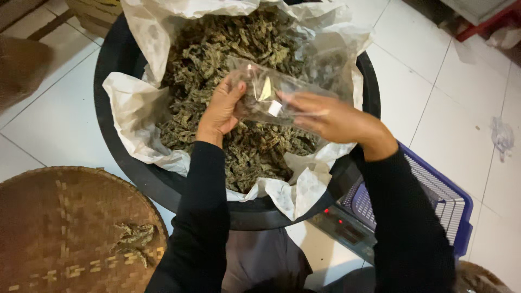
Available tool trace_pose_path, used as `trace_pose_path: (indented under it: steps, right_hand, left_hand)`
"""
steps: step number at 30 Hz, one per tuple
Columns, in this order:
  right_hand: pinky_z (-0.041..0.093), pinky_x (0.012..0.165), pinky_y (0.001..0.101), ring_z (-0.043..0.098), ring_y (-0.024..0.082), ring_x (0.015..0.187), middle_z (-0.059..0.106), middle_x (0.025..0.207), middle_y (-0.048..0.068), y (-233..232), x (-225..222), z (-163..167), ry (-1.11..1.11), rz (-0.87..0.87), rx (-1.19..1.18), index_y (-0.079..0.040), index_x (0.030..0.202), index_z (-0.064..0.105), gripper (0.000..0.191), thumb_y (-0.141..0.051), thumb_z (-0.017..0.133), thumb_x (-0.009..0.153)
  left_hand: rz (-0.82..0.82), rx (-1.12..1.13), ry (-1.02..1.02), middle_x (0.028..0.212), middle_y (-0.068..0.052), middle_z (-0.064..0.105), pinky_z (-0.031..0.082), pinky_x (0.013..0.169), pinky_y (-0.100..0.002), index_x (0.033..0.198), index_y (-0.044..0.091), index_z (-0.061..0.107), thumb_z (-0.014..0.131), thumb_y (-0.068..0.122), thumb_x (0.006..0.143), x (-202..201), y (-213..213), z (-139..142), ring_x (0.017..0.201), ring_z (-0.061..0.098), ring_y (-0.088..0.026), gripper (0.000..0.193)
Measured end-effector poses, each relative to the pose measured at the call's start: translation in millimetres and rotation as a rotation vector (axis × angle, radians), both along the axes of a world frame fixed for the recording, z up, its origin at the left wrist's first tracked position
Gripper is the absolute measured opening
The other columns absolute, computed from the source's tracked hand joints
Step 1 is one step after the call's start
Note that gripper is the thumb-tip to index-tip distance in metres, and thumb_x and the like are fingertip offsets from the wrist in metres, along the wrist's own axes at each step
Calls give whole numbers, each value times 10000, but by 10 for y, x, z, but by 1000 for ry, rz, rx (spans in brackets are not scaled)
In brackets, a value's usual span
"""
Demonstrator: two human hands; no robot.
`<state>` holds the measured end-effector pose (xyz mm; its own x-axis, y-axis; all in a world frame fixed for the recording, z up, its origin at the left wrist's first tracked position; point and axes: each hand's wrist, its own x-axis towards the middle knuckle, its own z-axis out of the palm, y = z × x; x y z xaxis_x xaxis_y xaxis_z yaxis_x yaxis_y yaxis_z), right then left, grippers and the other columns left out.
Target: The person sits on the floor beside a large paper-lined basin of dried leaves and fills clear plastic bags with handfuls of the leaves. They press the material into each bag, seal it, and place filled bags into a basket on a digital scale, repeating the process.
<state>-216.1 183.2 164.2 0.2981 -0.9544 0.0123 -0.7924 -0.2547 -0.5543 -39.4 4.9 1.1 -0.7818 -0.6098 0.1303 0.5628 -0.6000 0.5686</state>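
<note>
a black tub (116,81) lined with white plastic sheeting (135,103) fills twelve o'clock, heaped with dried green leaves (217,49). a woven tray (65,217) at seven o'clock carries a few scraps. over the tub, the left hand (220,111) and right hand (339,122), apart, each pinch a side of a clear bag (271,95), seemingly to hold its mouth open above the heap.

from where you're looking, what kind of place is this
Probably a small home workshop for packing dried leaves: a black tub of dried leaves on a tiled floor, a woven tray, and a scale.
</note>
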Motion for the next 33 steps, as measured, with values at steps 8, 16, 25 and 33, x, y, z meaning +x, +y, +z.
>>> trace_pose_path:
  steps: [8, 16, 25, 33]
  right_hand:
    - [627, 817, 307, 731, 204, 975, 724, 1195, 116, 64, 48, 713, 63, 53, -190, -133, 1499, 538, 431, -149, 537, 1068]
    - [608, 827, 320, 692, 175, 973, 687, 1129, 65, -250, -742, -362, -774, -585, -124, -69, 1285, 618, 191, -137, 531, 1129]
    - [254, 1173, 611, 248, 449, 1471, 259, 1627, 176, -927, -531, -2721, 34, -592, 521, -173, 1608, 211, 928, -613, 668, 931]
    - [264, 1133, 702, 451, 496, 1362, 265, 1656, 216, -876, -264, -2653, 470, -500, 563, -253, 1626, 293, 846, -404, 721, 911]
  left_hand:
    - [60, 204, 105, 1251, -92, 710, 624, 928, -450, 1262, 110, 629, 800, 301, 1006, 150, -119, -108, 1163, 693, -264, 362]
    - [175, 319, 133, 1301, -100, 710, 627, 1015, -418, 1370, 72, 601, 771, 450, 934, 191, -185, -35, 1179, 712, -252, 601]
    - [179, 325, 64, 1292, -60, 713, 616, 1011, -415, 1344, 110, 624, 792, 471, 878, 263, -150, 34, 1182, 709, -238, 613]
    - [210, 375, 17, 1243, -58, 718, 617, 905, -387, 1310, 130, 632, 805, 466, 874, 268, -199, -19, 1121, 715, -245, 578]
